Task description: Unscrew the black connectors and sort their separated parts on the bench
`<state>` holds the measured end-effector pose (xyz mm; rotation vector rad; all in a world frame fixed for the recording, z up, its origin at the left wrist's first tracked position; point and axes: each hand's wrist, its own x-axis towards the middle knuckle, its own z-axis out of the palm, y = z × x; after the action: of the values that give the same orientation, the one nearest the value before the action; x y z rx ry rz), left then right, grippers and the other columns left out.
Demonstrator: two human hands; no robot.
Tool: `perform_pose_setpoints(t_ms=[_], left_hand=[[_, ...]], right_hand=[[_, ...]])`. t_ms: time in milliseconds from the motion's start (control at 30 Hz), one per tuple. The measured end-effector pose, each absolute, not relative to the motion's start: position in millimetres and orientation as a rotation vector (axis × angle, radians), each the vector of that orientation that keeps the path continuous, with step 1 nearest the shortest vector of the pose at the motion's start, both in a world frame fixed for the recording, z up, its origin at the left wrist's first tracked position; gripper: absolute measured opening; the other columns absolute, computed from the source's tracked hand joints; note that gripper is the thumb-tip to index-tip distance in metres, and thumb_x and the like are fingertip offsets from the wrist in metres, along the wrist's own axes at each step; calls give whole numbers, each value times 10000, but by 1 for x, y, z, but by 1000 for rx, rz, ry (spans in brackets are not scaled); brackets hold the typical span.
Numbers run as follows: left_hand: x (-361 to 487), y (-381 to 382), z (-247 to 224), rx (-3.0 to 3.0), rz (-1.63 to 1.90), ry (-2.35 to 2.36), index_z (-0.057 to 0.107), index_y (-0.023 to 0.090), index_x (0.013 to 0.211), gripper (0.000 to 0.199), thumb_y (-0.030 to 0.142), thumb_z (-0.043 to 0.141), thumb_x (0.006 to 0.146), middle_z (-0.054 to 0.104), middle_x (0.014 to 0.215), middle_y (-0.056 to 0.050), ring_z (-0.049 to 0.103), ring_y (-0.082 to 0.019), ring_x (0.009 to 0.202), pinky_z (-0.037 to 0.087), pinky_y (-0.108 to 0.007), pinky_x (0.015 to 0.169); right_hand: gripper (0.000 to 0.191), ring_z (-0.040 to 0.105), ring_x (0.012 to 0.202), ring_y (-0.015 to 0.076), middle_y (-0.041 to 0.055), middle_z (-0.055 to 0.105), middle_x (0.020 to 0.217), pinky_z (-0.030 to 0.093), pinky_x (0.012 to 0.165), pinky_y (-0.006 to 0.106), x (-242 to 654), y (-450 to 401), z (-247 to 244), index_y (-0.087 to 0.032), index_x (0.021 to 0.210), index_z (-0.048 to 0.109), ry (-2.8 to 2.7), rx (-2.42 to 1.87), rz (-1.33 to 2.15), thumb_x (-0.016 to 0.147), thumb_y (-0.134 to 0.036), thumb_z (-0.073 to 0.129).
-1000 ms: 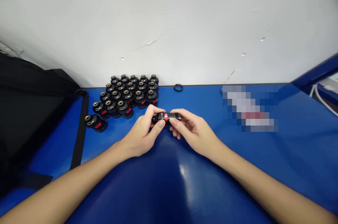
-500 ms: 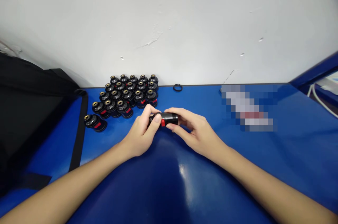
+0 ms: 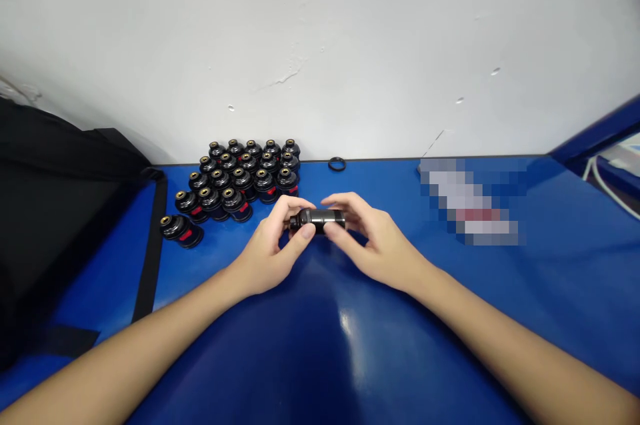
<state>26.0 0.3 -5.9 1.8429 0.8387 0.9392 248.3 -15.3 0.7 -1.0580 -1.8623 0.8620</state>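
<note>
Between my hands a black cylindrical part [image 3: 325, 217] lies sideways, its stepped narrow end to the left and its wide end to the right. My left hand [image 3: 280, 238] is closed around the narrow end, with the thumb on the near side. My right hand [image 3: 367, 235] grips the wide end between thumb and fingers. No red patch shows on the side of the part facing me. Just beyond my left hand stand several similar black parts [image 3: 231, 205] with brass-coloured holes on top and red patches.
A black ring [image 3: 337, 164] lies near the wall on the blue table [image 3: 450, 318]. A pixelated patch [image 3: 465, 201] covers something to the right. A black bag [image 3: 55, 211] with straps sits at the left. The white wall [image 3: 320, 45] bounds the table's far edge.
The black part has turned about its length, so its red patch has gone out of sight. It has shifted slightly right, and my left fingers have loosened and moved along it.
</note>
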Motion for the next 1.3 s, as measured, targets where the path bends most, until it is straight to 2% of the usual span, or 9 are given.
perform_pose_setpoints(t_ms=[133,300,400,533,767,833,967,1167,1300], left_hand=[[27,2,-7,1824,965,805,526,225,1292,286,423,561,1089,658,1066,-36,617,-164,947,470,-287,832],[27,4,-8,1673,967,869,525,207,1276,353,507,525,1090,631,878,-4,617,-150,808,464,-274,731],[26,3,-8,1639,947,897,535,208,1261,380,544,514,1085,623,833,4,608,-144,768,461,-268,697],[27,3,-8,1632,947,893,541,219,1243,369,548,538,1075,643,889,-2,640,-140,815,485,-262,734],[27,3,-7,1658,935,892,535,220,1215,340,530,544,1075,641,860,4,620,-142,777,472,-265,716],[27,2,-7,1687,967,868,523,223,1239,318,499,541,1084,636,897,0,618,-140,801,471,-265,733],[27,3,-7,1755,1012,821,509,226,1269,274,432,544,1093,611,959,-9,590,-139,835,465,-266,761],[28,3,-8,1810,1046,781,485,238,1300,252,359,558,1092,617,1089,-37,611,-164,973,494,-292,868],[28,2,-8,1854,1049,774,476,236,1316,265,356,553,1093,612,1098,-45,610,-172,981,501,-300,874]], right_hand=[[233,735,694,153,1,726,814,628,695,292,249,-15,2,-224,1165,655,-1810,-1064,951,1093,-421,555],[310,731,1098,196,78,684,1259,648,944,348,250,-14,-3,-274,1332,645,-1881,-853,800,1028,-219,666],[330,659,1285,232,90,618,1358,623,1048,400,251,-14,-5,-292,1312,672,-1868,-743,823,1009,-161,676],[248,693,1225,226,94,633,1327,632,1018,409,252,-12,-4,-280,1237,716,-1806,-719,897,1010,-183,694],[181,686,1216,214,67,675,1263,570,1100,426,253,-11,1,-246,950,709,-1979,-744,583,974,-72,668],[178,691,1233,228,70,638,1313,598,1079,437,251,-12,-2,-252,984,636,-1851,-762,686,946,-99,717],[434,753,1147,226,82,615,1363,652,1016,415,248,-13,-7,-278,1228,550,-1622,-843,943,897,-214,825],[342,790,839,202,51,771,1016,686,817,369,246,-16,-3,-241,1275,612,-1684,-1000,1141,989,-388,730],[311,790,802,195,49,777,956,683,798,356,244,-15,-2,-228,1221,651,-1564,-980,1212,1008,-449,699]])
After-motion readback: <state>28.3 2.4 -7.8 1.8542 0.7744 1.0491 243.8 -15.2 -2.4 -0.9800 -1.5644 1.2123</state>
